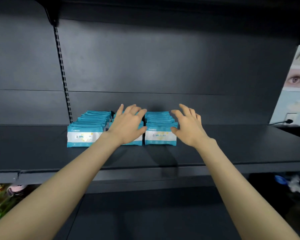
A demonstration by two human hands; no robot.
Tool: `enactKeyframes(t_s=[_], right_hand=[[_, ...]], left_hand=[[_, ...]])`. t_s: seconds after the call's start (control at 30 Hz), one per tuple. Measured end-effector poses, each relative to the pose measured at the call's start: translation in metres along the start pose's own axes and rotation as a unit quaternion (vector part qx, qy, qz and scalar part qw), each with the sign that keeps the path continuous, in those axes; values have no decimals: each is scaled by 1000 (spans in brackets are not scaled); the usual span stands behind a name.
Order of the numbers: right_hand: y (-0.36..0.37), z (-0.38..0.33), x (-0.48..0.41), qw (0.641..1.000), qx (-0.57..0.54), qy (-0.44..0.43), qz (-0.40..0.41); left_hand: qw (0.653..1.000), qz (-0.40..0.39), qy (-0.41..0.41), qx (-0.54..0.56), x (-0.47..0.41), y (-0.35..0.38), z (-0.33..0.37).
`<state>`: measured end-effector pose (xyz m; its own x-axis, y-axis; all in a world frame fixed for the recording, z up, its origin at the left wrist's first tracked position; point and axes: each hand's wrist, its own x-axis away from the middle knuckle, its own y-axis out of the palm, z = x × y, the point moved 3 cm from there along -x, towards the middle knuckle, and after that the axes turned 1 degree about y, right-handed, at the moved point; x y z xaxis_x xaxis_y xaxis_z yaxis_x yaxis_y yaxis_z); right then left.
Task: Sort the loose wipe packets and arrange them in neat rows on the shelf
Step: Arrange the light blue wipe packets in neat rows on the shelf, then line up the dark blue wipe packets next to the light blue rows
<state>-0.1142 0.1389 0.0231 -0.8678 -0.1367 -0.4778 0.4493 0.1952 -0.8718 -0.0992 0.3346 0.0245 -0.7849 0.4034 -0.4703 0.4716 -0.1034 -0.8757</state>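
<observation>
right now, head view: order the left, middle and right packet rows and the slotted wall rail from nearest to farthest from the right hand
1. right row, just beside the thumb of the right hand
2. middle row, partly under the left hand
3. left row, at the far left end
4. slotted rail, on the back wall, left of every row

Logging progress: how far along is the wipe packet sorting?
Done: three rows of wipe packets stand on the shelf. In hand: nothing gripped; the left hand lies open over the middle row, the right hand open beside the right row. Left: no loose packets show, probably only squaring up.
</observation>
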Motion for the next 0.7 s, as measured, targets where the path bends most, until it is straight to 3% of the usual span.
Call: enactKeyframes(t_s=[0.3, 0.5, 0.7], right_hand=[[-57, 55, 92, 998, -5, 28, 61], [-49, 146, 172, 998, -18, 37, 44], [-9, 255, 249, 998, -26, 56, -29]], left_hand=[[992, 102, 51, 51, 38, -38, 111], [990, 75, 64, 98, 60, 4, 224], [987, 29, 55, 147, 79, 82, 338]])
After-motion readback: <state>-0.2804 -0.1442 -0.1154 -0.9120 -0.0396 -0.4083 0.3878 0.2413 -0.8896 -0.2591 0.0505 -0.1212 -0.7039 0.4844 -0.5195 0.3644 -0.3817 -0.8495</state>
